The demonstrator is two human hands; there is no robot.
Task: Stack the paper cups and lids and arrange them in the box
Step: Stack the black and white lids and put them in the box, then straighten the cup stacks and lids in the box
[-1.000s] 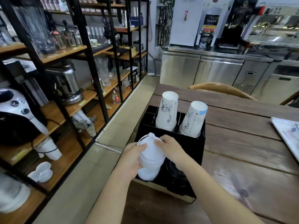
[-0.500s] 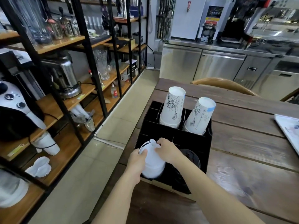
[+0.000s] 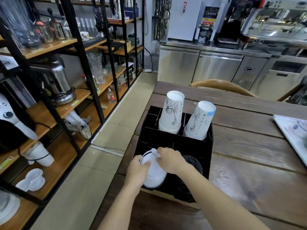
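Standing on a dark wooden table in a café workroom, holding a black divided box. Lowering a white lid stack into the near-left compartment, left hand cupping its side, right hand with fingers pinching the top. Probably feeling light, thin, slippery and easily crushed; best gripping around the rims. Leaving two cup stacks upside down in the back.

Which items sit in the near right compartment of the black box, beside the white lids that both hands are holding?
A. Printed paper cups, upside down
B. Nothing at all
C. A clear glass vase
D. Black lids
D: a stack of black lids fills the near right compartment of the black box, just right of the white lids held by the left hand and right hand.
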